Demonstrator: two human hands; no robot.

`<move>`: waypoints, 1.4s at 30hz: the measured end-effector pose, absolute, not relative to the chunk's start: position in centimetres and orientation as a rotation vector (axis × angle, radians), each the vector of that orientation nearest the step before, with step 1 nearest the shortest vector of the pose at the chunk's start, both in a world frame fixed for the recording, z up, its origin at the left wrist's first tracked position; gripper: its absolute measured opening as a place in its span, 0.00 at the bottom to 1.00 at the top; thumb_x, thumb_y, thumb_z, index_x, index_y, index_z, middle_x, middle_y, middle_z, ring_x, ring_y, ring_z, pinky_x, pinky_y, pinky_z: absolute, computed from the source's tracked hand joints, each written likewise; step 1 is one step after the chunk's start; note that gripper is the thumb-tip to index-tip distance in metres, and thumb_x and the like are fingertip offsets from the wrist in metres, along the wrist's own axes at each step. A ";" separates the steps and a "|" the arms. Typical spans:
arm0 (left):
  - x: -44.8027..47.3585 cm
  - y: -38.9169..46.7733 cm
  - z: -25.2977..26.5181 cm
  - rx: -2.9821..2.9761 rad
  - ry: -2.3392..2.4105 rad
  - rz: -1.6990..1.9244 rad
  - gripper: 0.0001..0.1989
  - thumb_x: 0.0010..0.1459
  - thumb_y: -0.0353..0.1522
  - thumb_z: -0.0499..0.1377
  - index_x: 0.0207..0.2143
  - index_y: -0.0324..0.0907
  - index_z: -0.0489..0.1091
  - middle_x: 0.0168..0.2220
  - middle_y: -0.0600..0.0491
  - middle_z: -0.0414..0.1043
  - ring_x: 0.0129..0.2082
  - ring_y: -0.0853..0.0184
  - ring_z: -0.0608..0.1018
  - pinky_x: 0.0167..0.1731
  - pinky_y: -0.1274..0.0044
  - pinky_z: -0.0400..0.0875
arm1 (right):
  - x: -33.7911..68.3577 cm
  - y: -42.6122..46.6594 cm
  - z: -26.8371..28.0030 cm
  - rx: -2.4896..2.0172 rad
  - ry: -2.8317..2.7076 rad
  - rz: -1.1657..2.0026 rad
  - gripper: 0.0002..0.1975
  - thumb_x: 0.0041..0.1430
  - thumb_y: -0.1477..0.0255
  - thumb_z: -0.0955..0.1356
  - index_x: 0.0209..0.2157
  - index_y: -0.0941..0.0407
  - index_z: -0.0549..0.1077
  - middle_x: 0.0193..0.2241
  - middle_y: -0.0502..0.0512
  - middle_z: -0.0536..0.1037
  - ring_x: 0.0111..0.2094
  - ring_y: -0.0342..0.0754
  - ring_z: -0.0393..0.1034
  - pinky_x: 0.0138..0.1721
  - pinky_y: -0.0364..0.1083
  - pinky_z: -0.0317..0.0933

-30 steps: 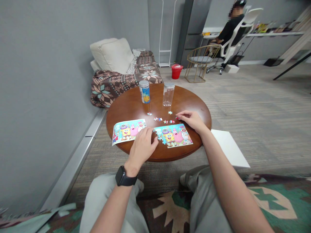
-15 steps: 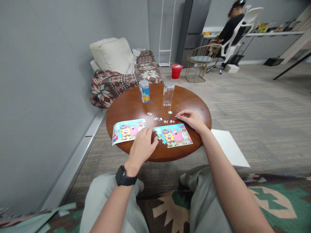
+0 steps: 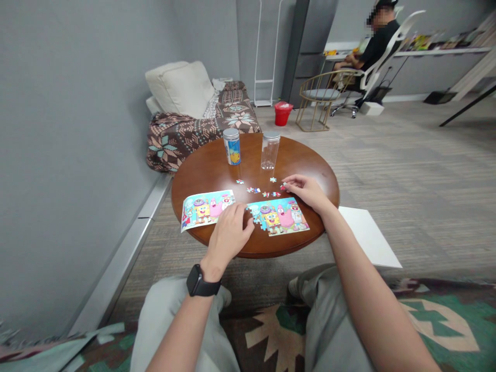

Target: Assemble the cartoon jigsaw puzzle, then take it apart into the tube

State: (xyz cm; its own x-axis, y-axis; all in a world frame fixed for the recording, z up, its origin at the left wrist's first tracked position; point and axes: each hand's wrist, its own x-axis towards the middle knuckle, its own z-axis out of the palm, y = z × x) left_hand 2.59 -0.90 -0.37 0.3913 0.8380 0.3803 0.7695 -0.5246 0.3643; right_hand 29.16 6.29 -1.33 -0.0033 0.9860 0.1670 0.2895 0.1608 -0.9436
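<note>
My right hand (image 3: 308,191) pinches a small red and white puzzle piece (image 3: 283,186) between thumb and fingertips, just above the partly joined jigsaw puzzle (image 3: 284,217). That puzzle's left side has a jagged edge. Between the puzzle and a printed picture sheet (image 3: 201,209) rests my left hand (image 3: 229,230), thumb apart and fingers bent down, its fingertips near the jagged edge. They hold nothing that I can see. Several loose puzzle pieces (image 3: 253,190) lie beyond the puzzle, one single piece (image 3: 273,180) close to my right fingertips.
On the round brown table (image 3: 209,160) stand a blue printed can (image 3: 233,153) and a clear jar (image 3: 268,155) with a silver lid. A white board (image 3: 368,235) is at the right. Farther back are a sofa (image 3: 166,134), a red bin (image 3: 282,113) and a seated person (image 3: 377,46).
The piece in my right fingers has turned, so its red and white face now shows. My left hand stays in about the same place. The seated person has shifted posture.
</note>
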 end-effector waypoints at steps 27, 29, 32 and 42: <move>2.5 -0.8 -0.5 2.511 1.452 0.813 0.09 0.62 0.29 0.54 0.45 0.42 0.64 0.43 0.47 0.72 0.48 0.57 0.74 0.49 0.64 0.71 | 28.9 6.1 -0.9 -1.299 -1.534 0.875 0.15 0.49 0.58 0.73 0.29 0.55 0.73 0.28 0.54 0.80 0.30 0.48 0.74 0.35 0.47 0.68; 2.4 -0.8 -0.6 2.513 1.455 0.803 0.09 0.62 0.30 0.54 0.45 0.41 0.64 0.44 0.46 0.71 0.48 0.56 0.74 0.49 0.64 0.71 | 28.9 6.1 -0.8 -1.310 -1.551 0.867 0.14 0.49 0.59 0.72 0.30 0.56 0.75 0.30 0.55 0.81 0.31 0.48 0.74 0.36 0.47 0.68; 2.4 -0.7 -0.7 2.517 1.458 0.792 0.08 0.62 0.30 0.54 0.45 0.41 0.64 0.44 0.45 0.71 0.48 0.56 0.74 0.49 0.63 0.71 | 28.9 6.1 -0.8 -1.328 -1.574 0.866 0.14 0.49 0.60 0.73 0.32 0.56 0.76 0.31 0.56 0.81 0.31 0.48 0.74 0.35 0.47 0.67; 2.5 -0.8 -0.4 2.511 1.462 0.796 0.09 0.61 0.29 0.54 0.45 0.40 0.64 0.44 0.45 0.72 0.46 0.56 0.74 0.49 0.63 0.71 | 28.9 6.1 -0.9 -1.328 -1.565 0.882 0.12 0.48 0.62 0.73 0.31 0.56 0.77 0.30 0.56 0.81 0.31 0.48 0.74 0.34 0.47 0.68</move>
State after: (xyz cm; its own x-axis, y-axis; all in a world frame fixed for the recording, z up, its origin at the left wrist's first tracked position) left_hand 2.52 -0.83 -0.44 0.3921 0.8395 0.3762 0.7718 -0.5227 0.3622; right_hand 28.91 6.11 -0.88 -0.0443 0.9839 0.1730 0.3619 0.1772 -0.9152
